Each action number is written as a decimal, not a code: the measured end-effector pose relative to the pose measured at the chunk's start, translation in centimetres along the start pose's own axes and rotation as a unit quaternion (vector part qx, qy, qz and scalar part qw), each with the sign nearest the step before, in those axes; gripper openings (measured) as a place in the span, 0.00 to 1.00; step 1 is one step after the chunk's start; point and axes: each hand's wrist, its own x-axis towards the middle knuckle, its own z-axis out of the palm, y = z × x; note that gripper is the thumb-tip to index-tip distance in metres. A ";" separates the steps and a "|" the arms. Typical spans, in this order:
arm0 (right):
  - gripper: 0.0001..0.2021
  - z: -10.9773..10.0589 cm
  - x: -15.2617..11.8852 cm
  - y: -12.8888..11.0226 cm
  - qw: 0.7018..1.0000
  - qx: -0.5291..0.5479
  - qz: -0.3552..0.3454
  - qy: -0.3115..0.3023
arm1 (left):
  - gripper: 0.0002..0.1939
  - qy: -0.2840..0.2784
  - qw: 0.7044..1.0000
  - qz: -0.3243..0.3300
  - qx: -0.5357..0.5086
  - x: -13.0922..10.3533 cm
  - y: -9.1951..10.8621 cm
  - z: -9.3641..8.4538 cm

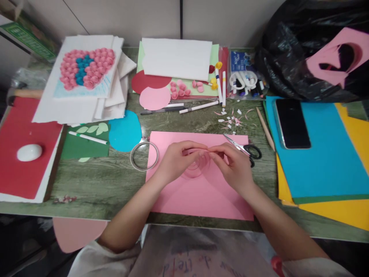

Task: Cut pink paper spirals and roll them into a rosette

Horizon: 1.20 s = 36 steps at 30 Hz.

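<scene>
Over a pink paper sheet [198, 198], both hands pinch the end of a spiral-cut pink paper strip [196, 169]. My left hand [182, 157] is closed, thumb and fingertips meeting on the strip's upper edge. Facing it, my right hand [235, 163] grips the same end, its fingertips touching those of the left. The strip's loops hang below the fingers; part of it is hidden by them. Scissors [245, 148] with black handles lie just beyond my right hand. Left of the sheet, a roll of tape [132, 157] overlaps its edge.
Paper scraps [230, 119], markers [198, 107] and pink paper roses [180, 89] lie behind the sheet. On the right, a phone [292, 123] rests on blue paper [328, 169] beside a black plastic bag [282, 50]. At left are a rose-covered picture [86, 69] and a white mouse [29, 152].
</scene>
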 end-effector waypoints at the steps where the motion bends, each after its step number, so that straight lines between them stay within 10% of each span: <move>1: 0.04 0.0 0.0 0.0 1.000 0.000 -0.002 0.000 | 0.09 0.001 1.000 0.000 0.000 0.0 0.0 0.0; 36: 0.02 0.2 -0.2 0.3 0.999 0.022 0.025 0.000 | 0.09 -0.012 1.000 0.007 0.011 -0.2 -0.1 0.3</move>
